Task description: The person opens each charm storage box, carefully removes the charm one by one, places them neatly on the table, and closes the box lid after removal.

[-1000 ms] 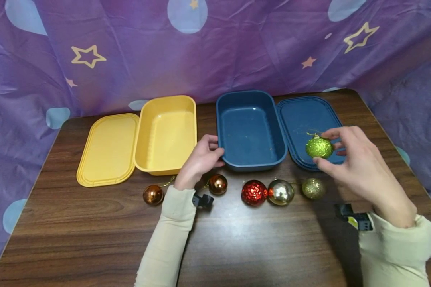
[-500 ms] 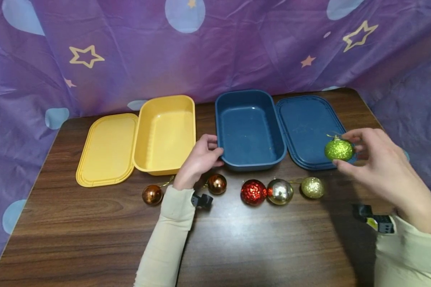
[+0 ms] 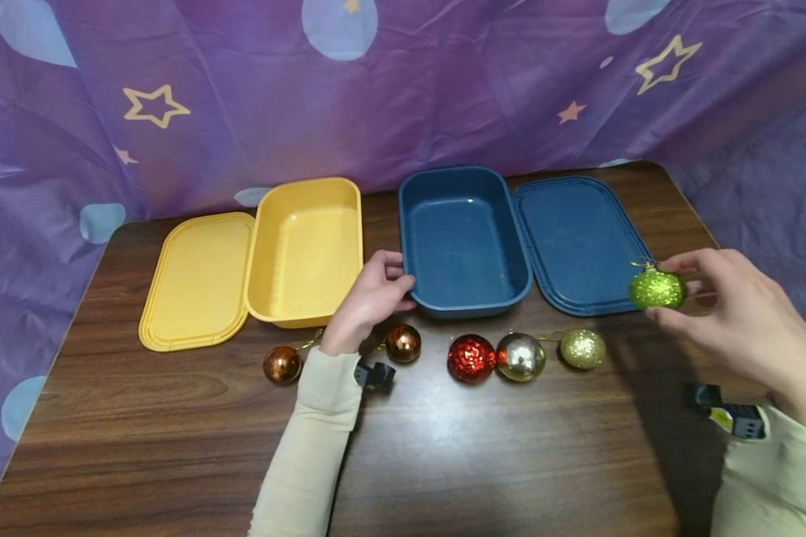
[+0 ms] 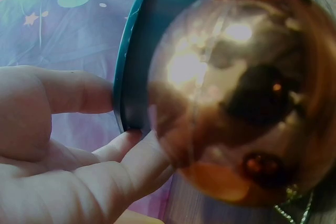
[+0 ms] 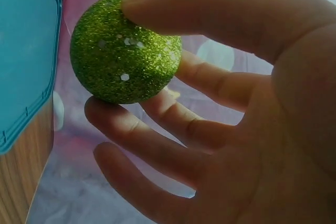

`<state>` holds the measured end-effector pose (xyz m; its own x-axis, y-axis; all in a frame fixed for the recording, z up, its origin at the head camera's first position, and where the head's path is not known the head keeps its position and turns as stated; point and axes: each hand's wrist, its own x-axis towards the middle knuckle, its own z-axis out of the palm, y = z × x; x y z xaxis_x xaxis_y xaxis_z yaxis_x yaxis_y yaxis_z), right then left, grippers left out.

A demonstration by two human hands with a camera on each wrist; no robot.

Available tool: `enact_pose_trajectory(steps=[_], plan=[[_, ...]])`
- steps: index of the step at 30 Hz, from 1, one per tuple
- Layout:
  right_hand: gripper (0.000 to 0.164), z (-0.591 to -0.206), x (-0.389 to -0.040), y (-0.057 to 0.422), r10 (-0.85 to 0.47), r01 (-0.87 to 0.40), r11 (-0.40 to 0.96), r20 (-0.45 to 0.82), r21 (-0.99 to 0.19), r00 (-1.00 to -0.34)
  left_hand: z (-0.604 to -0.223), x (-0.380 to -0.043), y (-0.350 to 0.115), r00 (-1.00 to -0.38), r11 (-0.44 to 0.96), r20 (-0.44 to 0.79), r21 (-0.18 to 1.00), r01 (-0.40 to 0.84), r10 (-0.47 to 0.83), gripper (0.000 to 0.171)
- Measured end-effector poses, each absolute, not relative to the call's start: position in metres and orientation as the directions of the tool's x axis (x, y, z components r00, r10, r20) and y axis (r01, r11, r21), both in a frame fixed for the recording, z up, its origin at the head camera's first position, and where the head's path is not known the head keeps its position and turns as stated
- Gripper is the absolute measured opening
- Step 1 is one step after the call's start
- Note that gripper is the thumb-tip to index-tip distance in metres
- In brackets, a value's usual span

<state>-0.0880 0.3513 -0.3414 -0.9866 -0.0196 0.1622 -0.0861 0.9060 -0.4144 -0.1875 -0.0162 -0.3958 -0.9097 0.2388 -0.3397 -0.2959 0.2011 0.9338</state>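
A glittery green Christmas bauble with a thin gold loop is pinched between the thumb and fingers of my right hand, beside the right edge of the blue lid. In the right wrist view the green bauble shows round and sparkling. My left hand touches the left wall of the blue box near its front corner. A shiny copper bauble looms close in the left wrist view and hides part of the thumb. In the head view, that hand's forearm passes between two copper baubles.
The yellow box and its yellow lid lie on the left. Before the blue box sit a red bauble, a silvery bauble and a gold glitter bauble. Copper baubles lie before the yellow box. A purple curtain hangs behind.
My right hand has moved right with the green bauble, from over the blue lid to its right edge. The left hand stays at the blue box.
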Motion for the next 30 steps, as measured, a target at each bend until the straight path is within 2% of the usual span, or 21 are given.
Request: enact_pose_trajectory(steps=[12, 30], plan=[[0.050, -0.341, -0.085, 0.363, -0.003, -0.053, 0.901, 0.116, -0.431, -0.993, -0.396, -0.188, -0.017, -0.911, 0.198, -0.339, 0.934, -0.297, 0.235, 0.043], [0.047, -0.352, -0.085, 0.376, 0.001, 0.029, 0.894, -0.062, -0.447, -0.998, -0.395, -0.187, -0.016, -0.909, 0.210, -0.338, 0.934, -0.290, 0.245, 0.044]])
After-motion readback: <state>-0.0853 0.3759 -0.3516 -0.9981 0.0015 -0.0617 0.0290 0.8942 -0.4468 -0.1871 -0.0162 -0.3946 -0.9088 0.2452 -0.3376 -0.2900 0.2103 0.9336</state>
